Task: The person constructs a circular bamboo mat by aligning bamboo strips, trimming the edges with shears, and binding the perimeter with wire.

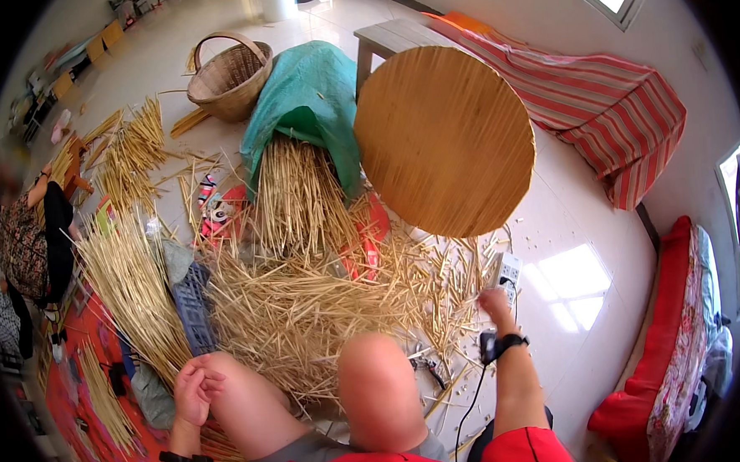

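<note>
My left hand [198, 391] rests beside my left knee, fingers loosely bent, with nothing visible in it. My right hand [496, 305] reaches forward on the right, its fingers curled closed. Whatever it may hold is hidden. Just beyond it lies a white power strip [507, 272], close to the fingers. Between and ahead of my knees spreads a heap of loose, cut straw stalks [306, 297]. A pair of dark-handled pliers [431, 372] lies on the floor right of my right knee.
A green sack [299, 84] spills straw ahead. Right of it a large round woven board [447, 143] leans on a wooden bench [402, 35]. Long straw [130, 285] stands over a blue crate [193, 303]. Behind is a wicker basket [230, 79]; another person [32, 240] sits far left.
</note>
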The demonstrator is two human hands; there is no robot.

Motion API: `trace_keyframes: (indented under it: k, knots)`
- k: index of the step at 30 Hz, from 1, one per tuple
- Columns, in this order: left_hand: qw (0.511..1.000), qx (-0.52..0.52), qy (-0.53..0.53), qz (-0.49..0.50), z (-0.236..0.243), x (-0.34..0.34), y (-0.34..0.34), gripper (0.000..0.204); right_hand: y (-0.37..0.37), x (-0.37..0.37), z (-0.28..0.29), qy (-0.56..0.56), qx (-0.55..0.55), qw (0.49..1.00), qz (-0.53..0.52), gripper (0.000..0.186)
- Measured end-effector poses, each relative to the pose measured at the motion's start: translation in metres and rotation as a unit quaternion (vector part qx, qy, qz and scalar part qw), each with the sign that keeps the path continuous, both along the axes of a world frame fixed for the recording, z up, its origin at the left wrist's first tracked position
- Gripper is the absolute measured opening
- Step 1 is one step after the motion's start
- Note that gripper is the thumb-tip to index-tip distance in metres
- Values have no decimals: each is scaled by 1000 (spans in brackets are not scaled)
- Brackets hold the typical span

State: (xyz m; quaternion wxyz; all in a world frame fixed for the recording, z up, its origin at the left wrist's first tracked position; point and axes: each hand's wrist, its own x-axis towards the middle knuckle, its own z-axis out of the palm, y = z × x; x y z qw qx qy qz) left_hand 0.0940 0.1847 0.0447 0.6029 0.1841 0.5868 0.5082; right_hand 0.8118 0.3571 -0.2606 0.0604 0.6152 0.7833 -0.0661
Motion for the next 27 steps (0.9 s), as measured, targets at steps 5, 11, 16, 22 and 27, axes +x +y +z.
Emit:
trace_keyframes:
  k: [5,11,16,22,27]
  knots:
    - [1000,-5,17,16,1,-1,-11,28,-181,-65,-88,108,-365,922,-63,15]
    - [998,-24,49,26,6,3,-6,27,-253,-126,-79,159,-374,859,-313,41]
    - [996,-41,69,30,9,3,-3,27,-258,-151,-74,204,-376,851,-304,41]
    - [994,-59,92,22,9,6,5,26,-253,-194,-114,252,-353,845,-312,39]
    - [994,-50,88,35,9,10,2,27,-227,-213,-84,192,-334,858,-339,32]
